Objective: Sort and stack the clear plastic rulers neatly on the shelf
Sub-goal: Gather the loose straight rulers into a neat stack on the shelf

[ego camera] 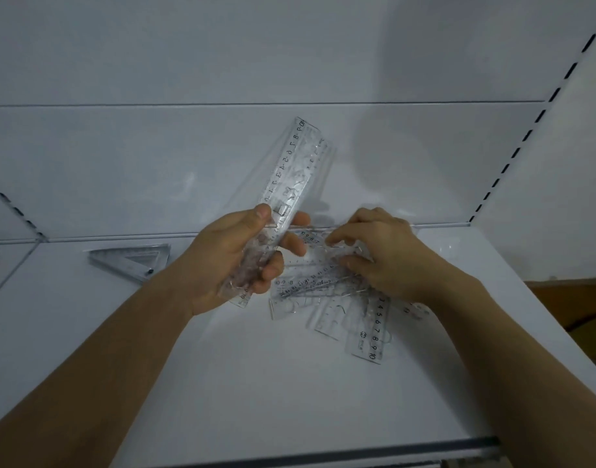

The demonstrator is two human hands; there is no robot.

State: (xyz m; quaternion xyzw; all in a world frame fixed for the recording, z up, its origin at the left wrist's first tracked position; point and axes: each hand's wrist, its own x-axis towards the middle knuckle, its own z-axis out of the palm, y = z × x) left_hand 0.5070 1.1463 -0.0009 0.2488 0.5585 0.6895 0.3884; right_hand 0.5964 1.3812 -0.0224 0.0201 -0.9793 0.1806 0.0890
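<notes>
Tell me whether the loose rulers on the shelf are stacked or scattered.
Scattered. The loose rulers lie crisscrossed at different angles on the shelf, under the right hand; only the left hand grips a gathered bundle.

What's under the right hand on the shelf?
The right hand rests on a loose pile of clear rulers lying crossed on the shelf. How many lie beneath the fingers is hidden.

The right grip hides the middle of the ruler pile; how many rulers lie beneath it cannot be told.
</notes>
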